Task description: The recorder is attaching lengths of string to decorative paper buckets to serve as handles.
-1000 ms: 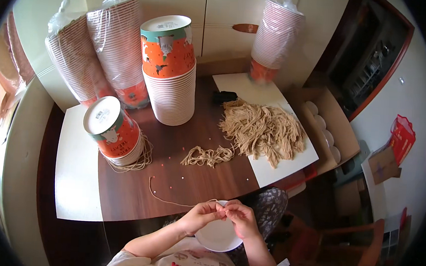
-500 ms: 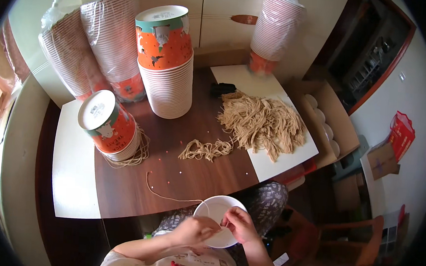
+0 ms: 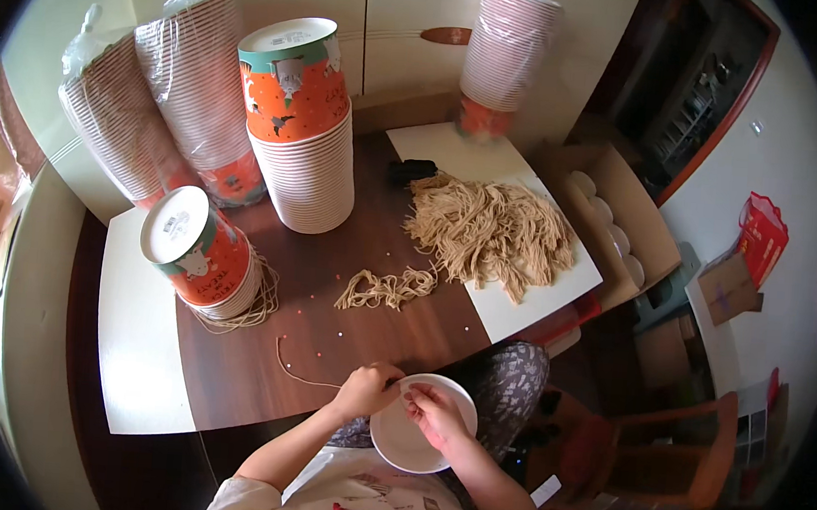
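My left hand (image 3: 368, 390) and my right hand (image 3: 435, 416) meet at the near edge of the brown table (image 3: 258, 377), over my lap. Between them is a white paper cup (image 3: 411, 442) with its open mouth facing up. The left hand pinches a thin beige string (image 3: 291, 372) at the cup's rim; the string trails left across the table. The right hand's fingers grip the rim from the right side.
A heap of beige strings (image 3: 491, 228) lies on a white sheet, with a smaller bundle (image 3: 387, 288) beside it. Stacks of orange printed cups (image 3: 306, 125) (image 3: 202, 255) and bagged cup stacks (image 3: 169, 87) (image 3: 508, 49) stand behind. A cardboard box (image 3: 610, 222) sits to the right.
The cup has turned so that its open mouth shows, and both hands have shifted along its rim. The string still trails to the left.
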`<act>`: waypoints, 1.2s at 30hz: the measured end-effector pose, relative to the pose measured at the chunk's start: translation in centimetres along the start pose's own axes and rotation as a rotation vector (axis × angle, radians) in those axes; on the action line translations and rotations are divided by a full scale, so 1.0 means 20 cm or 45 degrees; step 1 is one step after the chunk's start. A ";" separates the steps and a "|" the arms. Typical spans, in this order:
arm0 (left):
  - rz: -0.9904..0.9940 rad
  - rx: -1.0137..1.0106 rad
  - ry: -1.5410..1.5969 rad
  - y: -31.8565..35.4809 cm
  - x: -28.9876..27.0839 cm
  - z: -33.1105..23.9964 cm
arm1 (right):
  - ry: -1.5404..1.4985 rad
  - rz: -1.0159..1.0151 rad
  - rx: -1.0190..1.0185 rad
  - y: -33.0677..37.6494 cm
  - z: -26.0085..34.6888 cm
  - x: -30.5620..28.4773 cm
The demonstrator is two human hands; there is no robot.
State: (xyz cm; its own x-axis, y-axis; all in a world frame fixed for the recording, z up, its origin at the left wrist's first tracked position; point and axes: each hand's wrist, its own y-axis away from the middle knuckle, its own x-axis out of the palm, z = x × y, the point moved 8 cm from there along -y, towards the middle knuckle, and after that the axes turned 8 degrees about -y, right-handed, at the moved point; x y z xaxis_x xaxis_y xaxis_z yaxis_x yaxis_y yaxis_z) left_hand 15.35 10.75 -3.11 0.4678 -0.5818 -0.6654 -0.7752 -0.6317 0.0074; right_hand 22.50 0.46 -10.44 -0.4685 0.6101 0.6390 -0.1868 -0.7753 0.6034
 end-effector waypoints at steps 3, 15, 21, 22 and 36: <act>-0.016 0.059 0.025 0.01 -0.01 -0.03 | -0.009 0.019 -0.037 -0.02 0.00 0.00; -0.032 0.034 0.088 0.05 -0.01 -0.01 | -0.119 -0.069 -0.016 -0.05 -0.05 -0.01; 0.009 0.008 0.078 0.05 0.01 0.01 | -0.168 -0.113 -0.015 -0.04 -0.04 -0.01; 0.007 0.010 0.079 0.05 0.01 0.01 | -0.166 -0.113 -0.017 -0.04 -0.04 0.00; -0.012 -0.035 0.127 0.04 -0.01 0.00 | -0.304 -0.057 0.063 -0.05 -0.07 0.00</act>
State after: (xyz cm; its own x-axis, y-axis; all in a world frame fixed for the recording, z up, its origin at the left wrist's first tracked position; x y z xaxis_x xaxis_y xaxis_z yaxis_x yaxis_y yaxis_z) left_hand 14.67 10.24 -2.97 0.5157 -0.6231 -0.5881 -0.7594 -0.6502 0.0229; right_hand 21.57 1.05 -11.77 -0.2420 0.6697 0.7021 -0.1572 -0.7411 0.6528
